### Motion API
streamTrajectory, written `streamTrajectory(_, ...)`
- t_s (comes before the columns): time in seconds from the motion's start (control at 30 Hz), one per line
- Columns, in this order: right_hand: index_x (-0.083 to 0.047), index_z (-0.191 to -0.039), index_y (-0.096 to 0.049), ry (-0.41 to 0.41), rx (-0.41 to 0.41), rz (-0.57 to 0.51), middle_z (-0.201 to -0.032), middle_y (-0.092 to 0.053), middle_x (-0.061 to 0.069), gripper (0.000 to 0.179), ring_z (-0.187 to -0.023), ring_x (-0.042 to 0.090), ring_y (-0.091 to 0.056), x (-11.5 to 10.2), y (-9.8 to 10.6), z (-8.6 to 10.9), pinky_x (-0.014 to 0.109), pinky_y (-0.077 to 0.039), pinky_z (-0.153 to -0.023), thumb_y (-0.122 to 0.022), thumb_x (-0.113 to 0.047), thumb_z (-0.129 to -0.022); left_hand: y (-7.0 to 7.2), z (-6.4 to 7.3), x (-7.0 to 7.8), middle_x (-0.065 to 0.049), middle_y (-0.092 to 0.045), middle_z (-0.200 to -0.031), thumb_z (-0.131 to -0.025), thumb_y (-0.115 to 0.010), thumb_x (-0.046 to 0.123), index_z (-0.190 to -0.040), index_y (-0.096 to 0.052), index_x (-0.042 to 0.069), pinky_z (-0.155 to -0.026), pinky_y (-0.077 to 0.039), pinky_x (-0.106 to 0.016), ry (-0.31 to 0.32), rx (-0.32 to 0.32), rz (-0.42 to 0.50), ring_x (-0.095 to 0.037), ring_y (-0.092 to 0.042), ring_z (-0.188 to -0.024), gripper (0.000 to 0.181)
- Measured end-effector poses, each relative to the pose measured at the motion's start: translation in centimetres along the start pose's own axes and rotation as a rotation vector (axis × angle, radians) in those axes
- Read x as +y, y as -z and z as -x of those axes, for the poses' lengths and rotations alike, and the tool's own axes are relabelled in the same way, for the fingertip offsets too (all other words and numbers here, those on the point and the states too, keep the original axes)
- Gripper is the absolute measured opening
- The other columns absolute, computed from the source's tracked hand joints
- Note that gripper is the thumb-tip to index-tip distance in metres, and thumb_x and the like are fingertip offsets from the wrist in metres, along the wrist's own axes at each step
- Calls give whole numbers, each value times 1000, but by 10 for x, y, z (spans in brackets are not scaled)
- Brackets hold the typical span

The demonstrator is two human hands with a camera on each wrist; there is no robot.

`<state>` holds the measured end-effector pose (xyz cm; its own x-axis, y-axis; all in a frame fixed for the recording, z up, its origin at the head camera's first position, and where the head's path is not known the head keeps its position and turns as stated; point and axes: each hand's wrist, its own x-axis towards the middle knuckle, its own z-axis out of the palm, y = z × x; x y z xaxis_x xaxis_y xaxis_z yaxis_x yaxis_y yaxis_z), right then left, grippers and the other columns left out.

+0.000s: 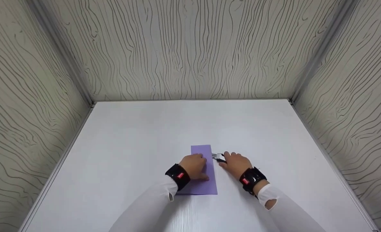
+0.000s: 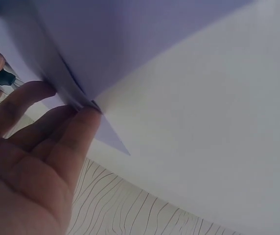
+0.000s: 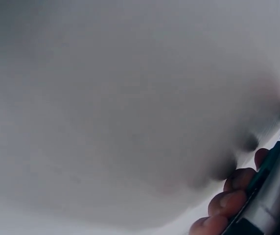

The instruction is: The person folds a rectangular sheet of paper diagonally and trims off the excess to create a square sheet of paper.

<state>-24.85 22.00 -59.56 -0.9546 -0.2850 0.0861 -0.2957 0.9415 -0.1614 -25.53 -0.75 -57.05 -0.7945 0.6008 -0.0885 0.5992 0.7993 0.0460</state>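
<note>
A folded purple sheet of paper (image 1: 211,185) lies on the white table. My left hand (image 1: 194,166) is over it, thumb spread toward the near end, and presses on it. In the left wrist view, its fingertips (image 2: 88,115) touch the edge of a raised paper layer (image 2: 57,63). My right hand (image 1: 238,163) grips a plier-like tool (image 1: 218,157) with a silver head and dark handles. The tool's head meets the paper's right edge. In the right wrist view, several fingers (image 3: 228,203) curl round the tool's handle (image 3: 265,178); its head is out of that view.
The white tabletop (image 1: 138,135) stretches around the paper on all sides. Wood-grain panels (image 1: 190,51) wall it in at the back, left and right, with grey metal strips (image 1: 64,54) at the corners. Both wrists wear black bands (image 1: 178,176).
</note>
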Motion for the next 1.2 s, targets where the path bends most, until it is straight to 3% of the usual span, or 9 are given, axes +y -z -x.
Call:
streamTrajectory(0.23, -5, -102, -61, -29, -12, -14, -80, -65, 16, 37, -68, 33, -62, 1, 2, -1, 49, -52, -58, -74, -39, -102, -2, -2, -1, -2, -71, -100, -83, -88, 61, -105, -75, 12, -86, -63, -33, 7, -3, 5, -17, -68, -89, 55)
streamTrajectory(0.73, -4, -106, -63, -44, -10, -18, -83, -66, 17, 39, -71, 36, -64, 3, -1, -9, 50, -53, -60, -73, -41, -102, 0, 0, 0, -3, -73, -105, -84, -87, 61, -112, -76, 11, -89, -63, -33, 11, -19, 9, -18, -70, -93, 58)
streamTrajectory(1.0, -2, -112, -64, -49, -13, 0, -87, -68, 19, 42, -76, 39, -68, 11, -7, -12, 54, -57, -64, -72, -43, -103, -4, -2, -2, -1, -69, -95, -81, -89, 61, -100, -73, 13, -78, -62, -33, -11, 33, -13, -16, -65, -81, 55)
streamTrajectory(1.2, -1, -113, -64, -38, -12, -17, -91, -71, 23, 44, -79, 43, -71, 7, -5, -18, 56, -58, -66, -70, -44, -104, -6, -3, -2, 0, -70, -96, -81, -89, 62, -103, -74, 13, -79, -62, -32, -18, 32, -18, -15, -65, -81, 56)
